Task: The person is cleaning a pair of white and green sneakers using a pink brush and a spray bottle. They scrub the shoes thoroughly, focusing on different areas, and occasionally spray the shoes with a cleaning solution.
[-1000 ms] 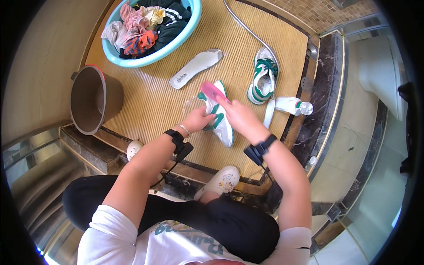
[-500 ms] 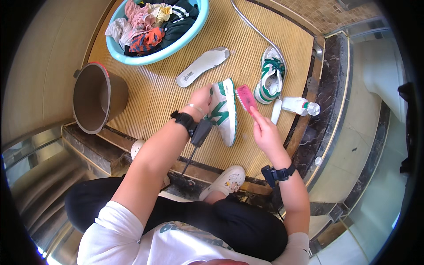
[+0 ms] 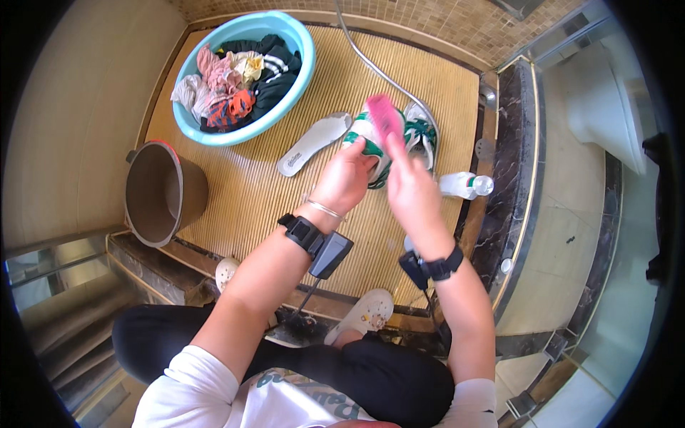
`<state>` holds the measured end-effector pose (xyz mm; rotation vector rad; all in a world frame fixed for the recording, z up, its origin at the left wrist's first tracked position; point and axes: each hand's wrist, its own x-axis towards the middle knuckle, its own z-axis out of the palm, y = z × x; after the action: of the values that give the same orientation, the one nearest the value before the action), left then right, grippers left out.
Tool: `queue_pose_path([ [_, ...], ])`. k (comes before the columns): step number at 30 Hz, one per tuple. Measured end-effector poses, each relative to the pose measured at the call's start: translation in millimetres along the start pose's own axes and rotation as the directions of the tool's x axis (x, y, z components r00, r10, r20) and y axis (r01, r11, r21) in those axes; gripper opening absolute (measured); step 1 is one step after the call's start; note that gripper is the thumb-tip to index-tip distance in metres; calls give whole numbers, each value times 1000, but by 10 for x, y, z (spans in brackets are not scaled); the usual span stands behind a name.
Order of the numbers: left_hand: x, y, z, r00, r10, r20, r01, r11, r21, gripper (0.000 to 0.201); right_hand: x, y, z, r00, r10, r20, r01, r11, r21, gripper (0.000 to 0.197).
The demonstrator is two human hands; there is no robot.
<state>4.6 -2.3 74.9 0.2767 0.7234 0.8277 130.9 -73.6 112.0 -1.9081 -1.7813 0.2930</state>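
Note:
My left hand (image 3: 344, 178) is closed around a white and green sneaker (image 3: 362, 130), holding it above the slatted mat with the thumb on its near side. In my right hand (image 3: 414, 194) is a pink scrubbing brush (image 3: 385, 115), blurred by motion, its head over the sneaker's upper. Whether the bristles touch the shoe cannot be made out. Just behind and to the right lies a second white and green sneaker (image 3: 425, 135), partly hidden by the brush and my right hand. A pale grey insole (image 3: 314, 145) rests on the mat to the left of the held shoe.
A light blue basin (image 3: 305, 77) full of clothes stands at the far left, with a brown bucket (image 3: 191, 187) nearer me. A shower hose (image 3: 371, 65) curves across the mat (image 3: 250, 207). A clear bottle (image 3: 460, 185) lies by the dark stone edge (image 3: 503, 192) at right.
The held sneaker has been lifted, turned and moved farther away. My right hand has brought the brush up and left over it. The whole view has shifted, showing more of the far wall.

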Motion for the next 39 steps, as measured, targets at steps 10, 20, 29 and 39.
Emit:
queue_pose_path([
  [10,-64,-42,12,996,-79,51,82,995,-54,46,-198,120,130,997,-27,-71,33,996,84,56],
  [20,-128,-70,79,998,-49,-34,47,997,-56,48,-349,34,158,998,63,5,-63,997,44,48],
  [29,43,-35,-90,998,55,16,-55,998,-3,44,-353,8,58,1000,28,-8,-27,998,59,52],
  [39,45,-44,106,993,100,61,-105,991,88,40,-371,-32,13,998,58,18,-59,995,75,51],
])
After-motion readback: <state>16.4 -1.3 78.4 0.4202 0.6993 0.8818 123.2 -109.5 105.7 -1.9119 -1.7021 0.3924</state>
